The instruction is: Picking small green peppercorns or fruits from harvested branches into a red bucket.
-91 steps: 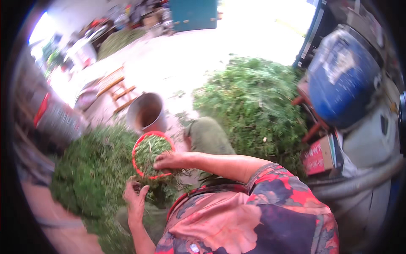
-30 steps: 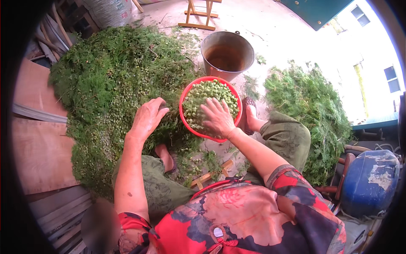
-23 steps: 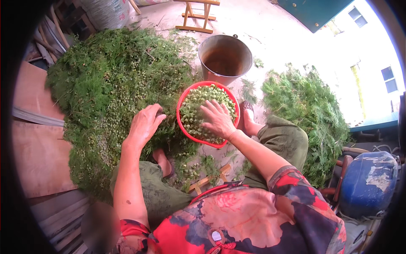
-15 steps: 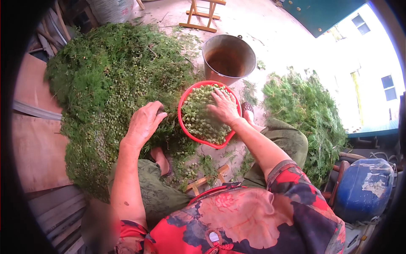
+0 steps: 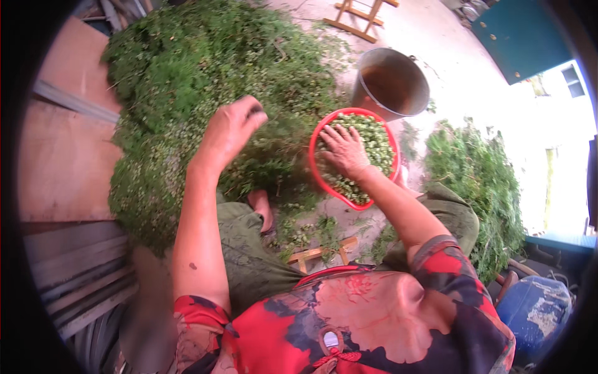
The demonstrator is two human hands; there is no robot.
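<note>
A round red plastic basin (image 5: 316, 168) stands between my feet, filled with small pale-green cones or seed pods (image 5: 377, 140). My right hand (image 5: 346, 151) lies on these with its fingers spread, over the basin's left side. To the left, my left hand (image 5: 229, 132) is raised above a broad heap of green, feathery cut branches (image 5: 168, 68) dotted with the same small pods. Its fingers are curled together, with a dark patch at the tips. Blurred greenery lies close beside them, and what they hold, if anything, I cannot make out.
A metal bucket (image 5: 393, 87), brownish inside, stands just beyond the basin. Another pile of green branches (image 5: 476, 181) lies at right, near a blue drum-like container (image 5: 534, 308). A wooden stool (image 5: 361, 17) is at the back; boards (image 5: 68, 168) line the left.
The view has shifted, so basin, bucket and heap appear further right. My right hand has moved toward the basin's left side. My left hand has risen, still curled.
</note>
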